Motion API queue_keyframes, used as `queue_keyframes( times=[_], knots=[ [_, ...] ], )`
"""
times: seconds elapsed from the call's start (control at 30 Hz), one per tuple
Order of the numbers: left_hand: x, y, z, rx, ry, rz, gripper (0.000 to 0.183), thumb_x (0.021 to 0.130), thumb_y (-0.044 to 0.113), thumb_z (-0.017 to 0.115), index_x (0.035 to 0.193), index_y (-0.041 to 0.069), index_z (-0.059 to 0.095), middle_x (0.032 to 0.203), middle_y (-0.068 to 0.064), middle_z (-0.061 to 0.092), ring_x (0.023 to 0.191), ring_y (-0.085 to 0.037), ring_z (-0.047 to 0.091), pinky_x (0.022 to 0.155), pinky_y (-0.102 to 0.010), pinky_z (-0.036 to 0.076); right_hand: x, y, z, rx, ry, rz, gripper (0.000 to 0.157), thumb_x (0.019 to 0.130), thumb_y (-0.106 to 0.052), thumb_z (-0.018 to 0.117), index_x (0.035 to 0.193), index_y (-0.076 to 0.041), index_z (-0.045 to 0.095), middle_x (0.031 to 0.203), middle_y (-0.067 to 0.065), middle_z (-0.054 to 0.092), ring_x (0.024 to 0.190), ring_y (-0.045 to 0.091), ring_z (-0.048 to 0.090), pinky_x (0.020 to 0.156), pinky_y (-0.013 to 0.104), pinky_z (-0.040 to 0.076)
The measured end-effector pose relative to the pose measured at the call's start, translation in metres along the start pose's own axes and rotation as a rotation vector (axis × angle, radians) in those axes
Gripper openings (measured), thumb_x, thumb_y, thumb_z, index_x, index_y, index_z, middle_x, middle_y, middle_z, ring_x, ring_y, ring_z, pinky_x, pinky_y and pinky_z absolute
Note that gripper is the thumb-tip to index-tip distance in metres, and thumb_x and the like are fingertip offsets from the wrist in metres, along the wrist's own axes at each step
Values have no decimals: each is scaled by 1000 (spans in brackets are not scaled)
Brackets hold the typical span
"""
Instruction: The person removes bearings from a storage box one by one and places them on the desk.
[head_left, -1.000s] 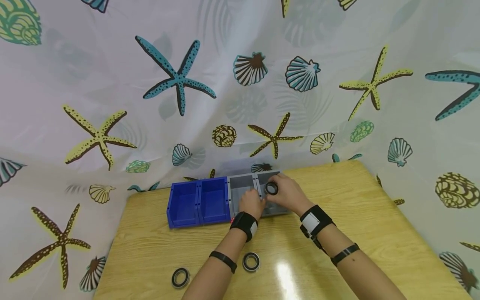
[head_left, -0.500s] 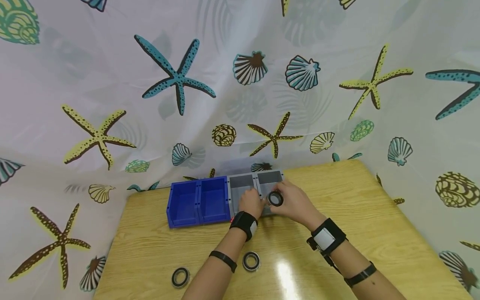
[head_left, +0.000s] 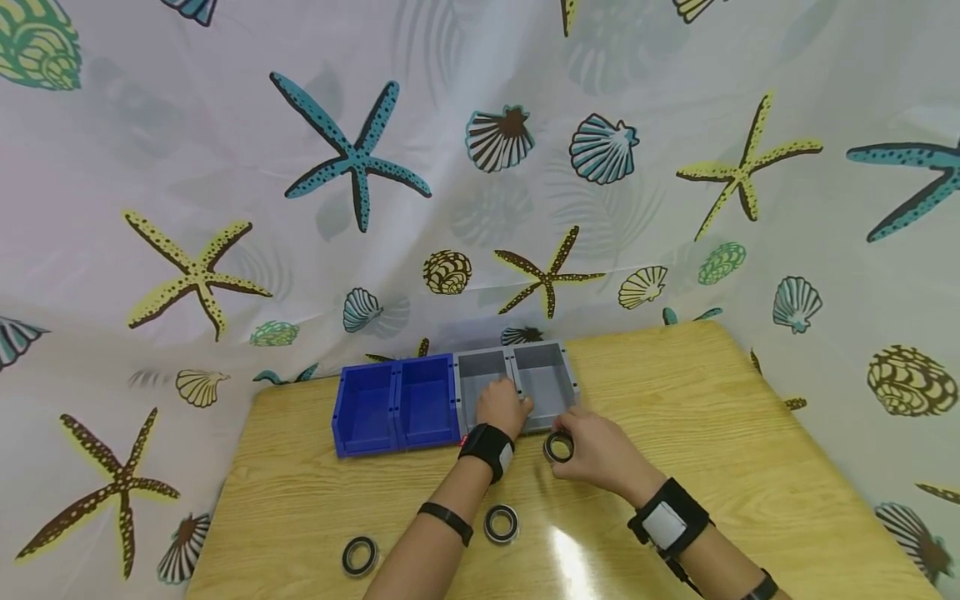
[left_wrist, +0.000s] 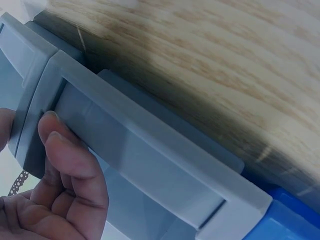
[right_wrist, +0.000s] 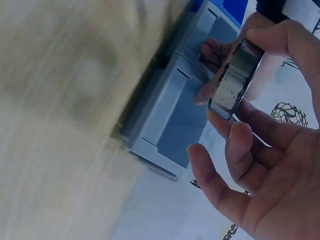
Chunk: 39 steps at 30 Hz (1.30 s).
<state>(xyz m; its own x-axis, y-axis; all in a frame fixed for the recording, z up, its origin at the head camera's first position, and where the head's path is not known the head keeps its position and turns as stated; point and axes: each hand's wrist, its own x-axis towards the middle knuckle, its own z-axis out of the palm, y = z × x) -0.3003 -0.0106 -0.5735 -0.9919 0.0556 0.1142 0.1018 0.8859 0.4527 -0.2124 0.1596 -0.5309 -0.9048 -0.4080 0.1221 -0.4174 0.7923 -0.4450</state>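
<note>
My right hand [head_left: 603, 454] pinches a ball bearing [right_wrist: 235, 77] between thumb and fingertips, holding it up on edge just in front of the right grey bin [head_left: 542, 379]. Its metal outer rim shows in the right wrist view. My left hand [head_left: 501, 408] reaches into the left grey bin [head_left: 480, 364]. In the left wrist view its curled fingers [left_wrist: 75, 155] grip the wall where the two grey bins meet. Two more bearings lie flat on the table: one [head_left: 489, 524] beside the left forearm, another [head_left: 348, 557] farther left.
Two blue bins [head_left: 365, 408] adjoin the grey ones on the left, making one row. The wooden table [head_left: 675, 400] reaches back to a hanging cloth [head_left: 420, 208] printed with starfish and shells.
My right hand has drawn the bearing out of the right grey bin, toward me and slightly right. My left hand stays at the grey bins, and the two bearings on the table have not moved.
</note>
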Motion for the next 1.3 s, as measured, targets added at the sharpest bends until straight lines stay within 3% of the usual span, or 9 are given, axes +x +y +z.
queue_keyframes(
  times=[0.23, 0.6, 1.0, 1.3],
  knots=[
    [0, -1, 1, 1, 2, -3, 26, 93, 25, 77, 92, 1, 68, 72, -14, 66, 61, -29, 66, 53, -39, 53, -13, 2, 11, -28, -61, 43, 36, 65, -24, 83, 95, -10, 70, 88, -3, 61, 69, 7, 52, 60, 28, 46],
    [-1, 0, 0, 9, 9, 7, 26, 93, 25, 77, 86, 3, 66, 67, -11, 63, 54, -25, 62, 49, -35, 48, -27, -1, 23, -168, -67, 16, 36, 62, -30, 86, 89, -10, 71, 79, -6, 58, 64, 8, 52, 56, 31, 46],
    [0, 0, -1, 14, 11, 5, 26, 93, 26, 76, 90, 2, 67, 65, -10, 61, 52, -23, 59, 48, -34, 46, -38, -4, 39, -175, -91, -21, 37, 55, -24, 87, 79, -13, 60, 73, -6, 51, 59, 9, 47, 51, 31, 40],
    [-2, 1, -3, 17, 4, 2, 28, 93, 27, 77, 93, 0, 68, 68, -12, 63, 55, -25, 63, 50, -36, 50, -45, -9, 42, -185, -100, -62, 38, 53, -21, 84, 79, -13, 57, 73, -5, 50, 58, 9, 45, 48, 31, 38]
  ],
)
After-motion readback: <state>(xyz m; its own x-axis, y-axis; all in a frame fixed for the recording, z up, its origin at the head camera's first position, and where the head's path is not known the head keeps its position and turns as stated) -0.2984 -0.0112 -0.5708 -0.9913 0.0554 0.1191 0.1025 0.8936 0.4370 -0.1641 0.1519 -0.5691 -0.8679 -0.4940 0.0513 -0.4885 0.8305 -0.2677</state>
